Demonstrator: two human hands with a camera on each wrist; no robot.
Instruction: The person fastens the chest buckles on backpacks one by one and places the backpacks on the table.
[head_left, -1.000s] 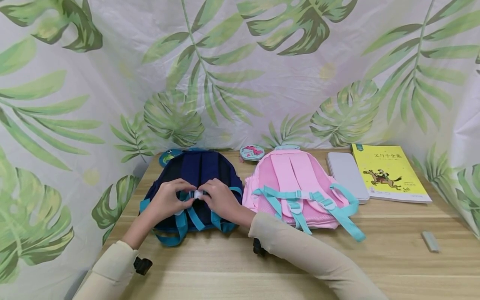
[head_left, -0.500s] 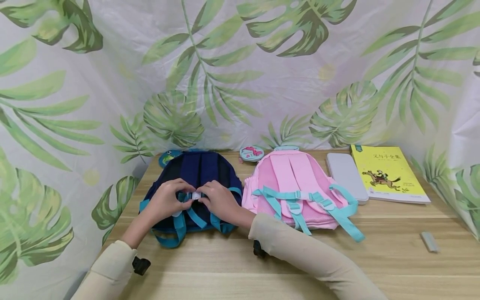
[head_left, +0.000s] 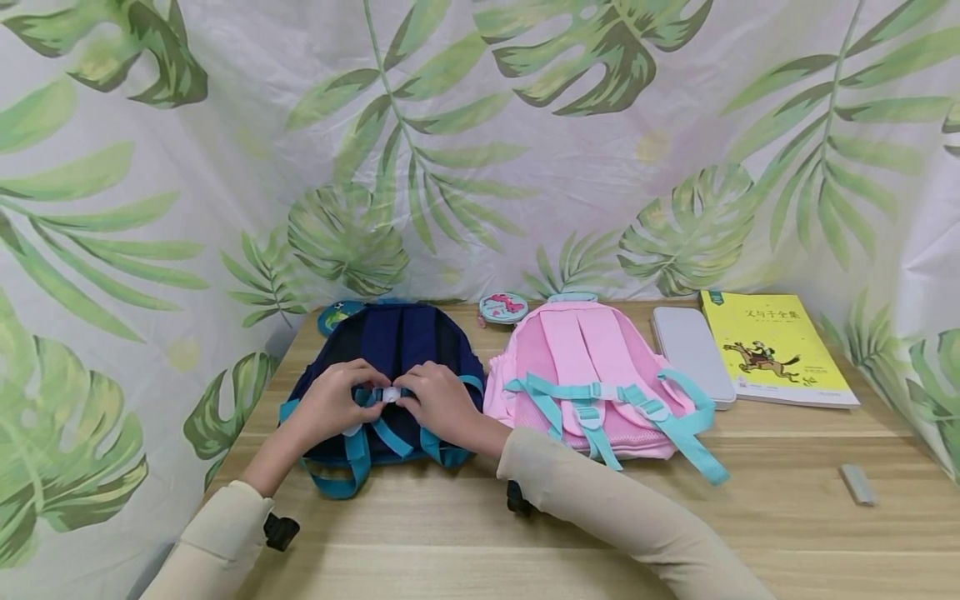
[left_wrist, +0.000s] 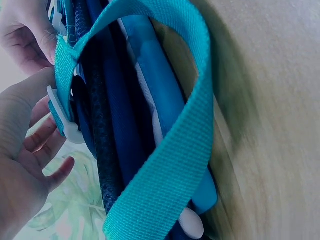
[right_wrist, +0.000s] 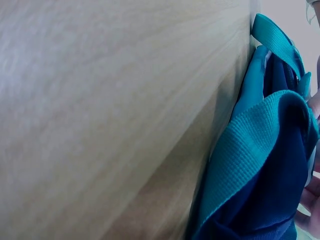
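Note:
A navy backpack [head_left: 397, 333] lies with its shoulder-strap side up on the table's left part. Over its middle, my left hand [head_left: 336, 402] and right hand [head_left: 444, 403] meet at a small white buckle [head_left: 390, 394] on a teal strap. The left hand pinches the buckle's left end between thumb and fingers; the right hand pinches its right end. Up close in the left wrist view, a teal webbing loop [left_wrist: 167, 165] and a white strap adjuster [left_wrist: 65, 120] show beside the left hand. The right wrist view catches only part of the right hand [right_wrist: 312, 200], beyond the backpack's teal webbing [right_wrist: 245, 145].
A pink backpack [head_left: 562, 333] with teal straps lies just right of the navy one. Behind them is a small round pouch [head_left: 503, 307]. Farther right are a pale flat case [head_left: 693, 354], a yellow book [head_left: 776, 346] and a small grey bar [head_left: 857, 484] on the wooden table [head_left: 600, 558].
The white buckle has shifted slightly left and toward the body between the fingers. Both hands keep their pinch in nearly the same place; the backpacks stay put.

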